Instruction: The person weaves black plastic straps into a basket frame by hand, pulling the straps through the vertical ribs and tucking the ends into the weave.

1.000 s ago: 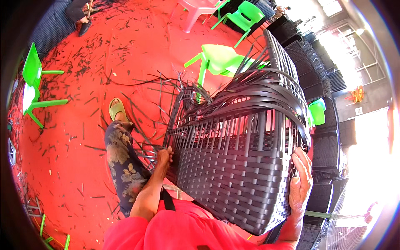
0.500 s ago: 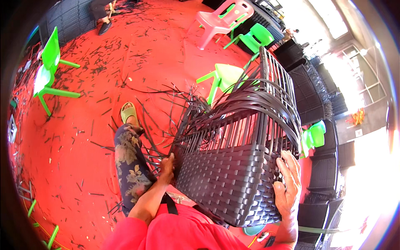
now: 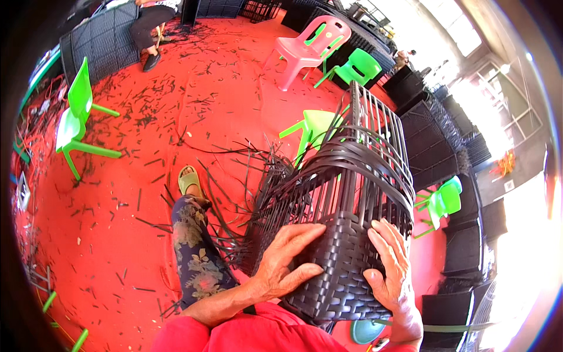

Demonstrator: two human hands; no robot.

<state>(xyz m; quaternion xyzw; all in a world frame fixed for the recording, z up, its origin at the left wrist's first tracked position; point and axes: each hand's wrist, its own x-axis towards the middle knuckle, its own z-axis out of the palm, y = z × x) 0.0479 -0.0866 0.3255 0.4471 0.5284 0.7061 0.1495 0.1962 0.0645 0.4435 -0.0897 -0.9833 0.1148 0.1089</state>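
Observation:
In front of me stands a partly woven basket-like frame of dark flat plastic strips. Its near end is tightly woven, while the far part shows bare bars with loose strips looped over them. My left hand lies on the woven face left of the corner, fingers stretched out and thumb apart. Against the woven side right of that corner rests my right hand, its fingers extended and thumb spread. Neither hand grips a strip that I can see. Long strip ends trail from the frame's left side onto the floor.
The red floor is strewn with dark strip offcuts. Green chairs and a pink chair stand around. Dark woven pieces line the right side. A person's leg shows at the far left. A teal round object sits below the frame.
My left hand has moved right and up from the frame's left edge onto the woven face near the corner. My right hand stays on the right side. The frame has shifted slightly in view.

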